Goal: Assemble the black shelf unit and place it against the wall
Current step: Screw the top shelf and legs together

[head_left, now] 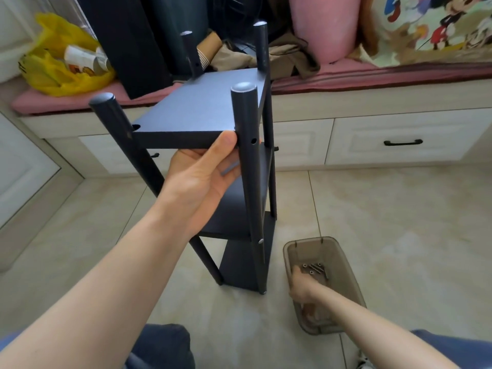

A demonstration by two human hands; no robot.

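Head view, single frame.

**Writing/labels:** nothing legible. The paper cups (80,58) in the yellow plastic bag (53,73) carry print too blurred to read. The cartoon-mouse fabric (439,25) at the upper right shows figures only, with no text visible.

**Containers:**
- The translucent brown bin (346,283) sits on the tiled floor (399,222), just right of the unit's base. It holds a small cluster of metal screws (314,269) at the far end.
- The right hand (302,288) reaches inside the bin, near the screws. Its fingers are smeared behind the tinted wall, so I cannot tell whether it has anything pinched.
- The yellow bag rests on the pink cushion (372,73) of the window bench and holds the cups and other packaging.
- The white drawers (399,139) under the bench are closed and have black handles.

**Task item:** the black shelf unit (202,110) stands upright on the floor in front of the bench, between the person's knees and the drawers.
- It has four round posts, with more boards stacked below the top one.
- The front-left post leans outward at its top, and an open notch shows in the board corner beside it.
- The front-right post (246,115) shows an empty hole just beside the thumb tip.

**Grip:** the left hand (202,177) grasps the front edge of the top board, thumb on the edge face and fingers curled underneath.

**Other:** a tall black box (125,41) and a pink bolster (323,27) sit on the bench behind the unit
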